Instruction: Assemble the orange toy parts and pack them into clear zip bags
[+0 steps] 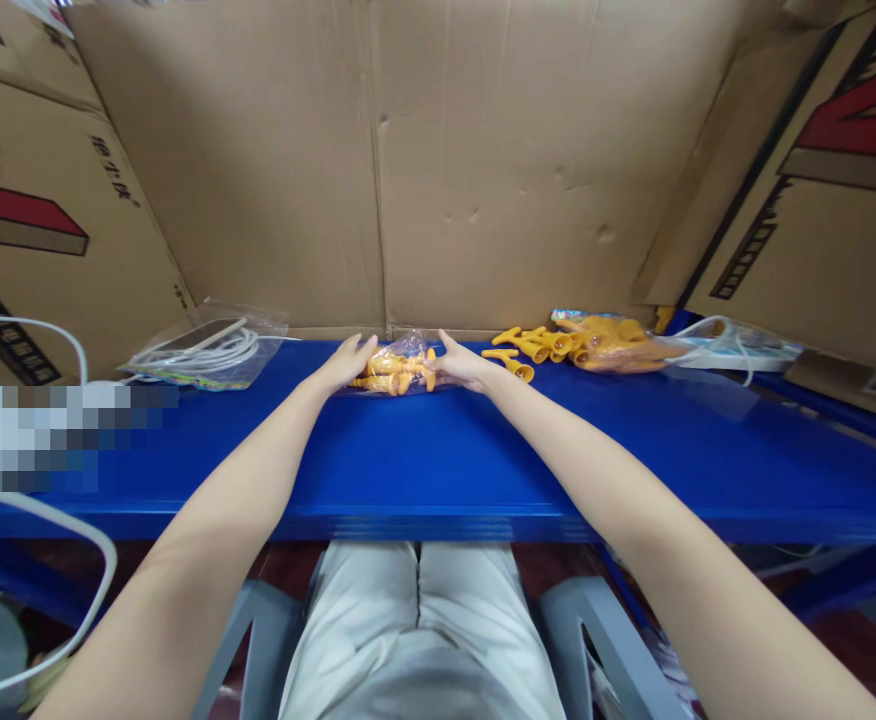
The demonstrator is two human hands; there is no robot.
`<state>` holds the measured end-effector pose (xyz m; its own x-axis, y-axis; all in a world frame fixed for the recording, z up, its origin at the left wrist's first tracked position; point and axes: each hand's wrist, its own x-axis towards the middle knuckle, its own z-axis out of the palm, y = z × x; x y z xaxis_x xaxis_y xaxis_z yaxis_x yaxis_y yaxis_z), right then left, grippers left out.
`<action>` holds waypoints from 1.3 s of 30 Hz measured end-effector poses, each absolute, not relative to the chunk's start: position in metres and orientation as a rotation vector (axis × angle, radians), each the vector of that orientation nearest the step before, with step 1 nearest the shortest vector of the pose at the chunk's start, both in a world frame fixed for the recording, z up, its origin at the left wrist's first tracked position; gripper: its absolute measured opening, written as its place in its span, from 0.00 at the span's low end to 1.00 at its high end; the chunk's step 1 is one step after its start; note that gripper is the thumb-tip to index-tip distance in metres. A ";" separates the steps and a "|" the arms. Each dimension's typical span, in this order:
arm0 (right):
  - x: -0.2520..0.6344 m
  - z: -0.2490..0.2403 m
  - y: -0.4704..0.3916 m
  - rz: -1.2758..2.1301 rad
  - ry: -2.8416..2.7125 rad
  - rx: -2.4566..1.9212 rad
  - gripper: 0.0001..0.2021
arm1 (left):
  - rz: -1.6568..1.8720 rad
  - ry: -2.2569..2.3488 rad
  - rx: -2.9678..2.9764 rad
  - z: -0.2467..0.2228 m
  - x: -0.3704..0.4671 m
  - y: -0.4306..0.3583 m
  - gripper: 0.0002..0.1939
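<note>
A clear plastic bag [410, 345] with small orange plastic pieces inside lies on the blue table, between my two hands. The pieces have a flared, cone-like end and a cross-shaped end. My left hand [346, 364] grips the bag's left side, thumb toward the middle. On the opposite side, my right hand [462, 364] holds the bag with its thumb raised; its other fingers are partly hidden. Just right of that hand, several loose orange pieces [534, 347] lie in a row, beside a fuller clear bag of orange pieces [618, 345].
Cardboard panels [258, 170] stand behind and beside the blue table [423, 455]. A bag with a coiled white cable [217, 350] lies at the left. A white power strip [745, 350] sits far right. A loose white cable [100, 580] loops at the left edge.
</note>
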<state>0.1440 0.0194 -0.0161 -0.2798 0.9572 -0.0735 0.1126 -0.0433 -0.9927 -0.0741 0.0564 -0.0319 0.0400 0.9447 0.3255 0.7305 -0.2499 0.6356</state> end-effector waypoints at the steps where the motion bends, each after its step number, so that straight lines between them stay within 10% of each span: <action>1: 0.144 -0.016 0.019 1.328 -1.526 -1.231 0.41 | 0.999 1.739 2.006 -0.031 -0.073 0.055 0.39; 10: 0.150 -0.014 0.033 1.341 -1.394 -1.385 0.02 | 1.065 1.760 2.159 -0.026 -0.074 0.051 0.35; 24: 0.157 -0.017 0.040 1.713 -1.293 -1.159 0.06 | 1.018 1.338 2.432 -0.001 -0.055 0.036 0.07; 39: 0.145 -0.018 0.025 1.653 -1.411 -0.995 0.09 | 0.796 1.276 2.485 0.022 -0.061 0.056 0.19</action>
